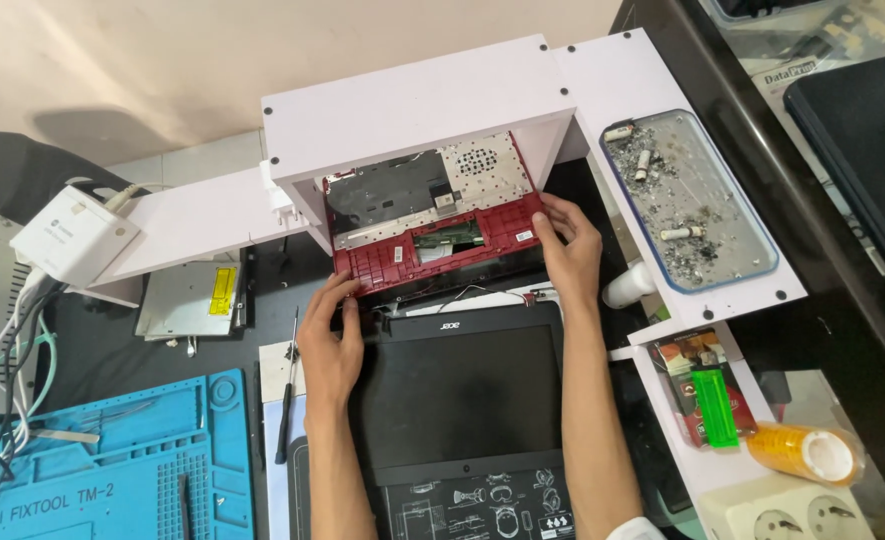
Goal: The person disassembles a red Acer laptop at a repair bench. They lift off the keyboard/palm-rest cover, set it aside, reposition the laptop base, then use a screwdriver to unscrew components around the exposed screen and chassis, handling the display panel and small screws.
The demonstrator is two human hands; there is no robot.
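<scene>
You are working on a dismantled laptop lying near the middle of the bench, its red base shell [432, 245] tucked partly under the white shelf unit [417, 105] toward the far edge. Your left hand [330, 345] is gripping the near-left corner of the shell, fingers curled over its rim; your right hand [570, 248] is pressing flat-fingered against the shell's right end, thumb on top. Both grips are closing on that shell, neither wide. The black screen panel [467, 395] is lying face up just nearer to you, apart from the base, with thin cables [462, 292] trailing between the two. In my judgement you are seating or lifting the base half while the display is detached; the next move is calling for an even pull at both ends, keeping those cables slack. A screwdriver [287, 390] is lying just left of your left wrist, a blue repair mat [142, 460] at the near-left corner, an ashtray tray [687, 200] on the right shelf wing
</scene>
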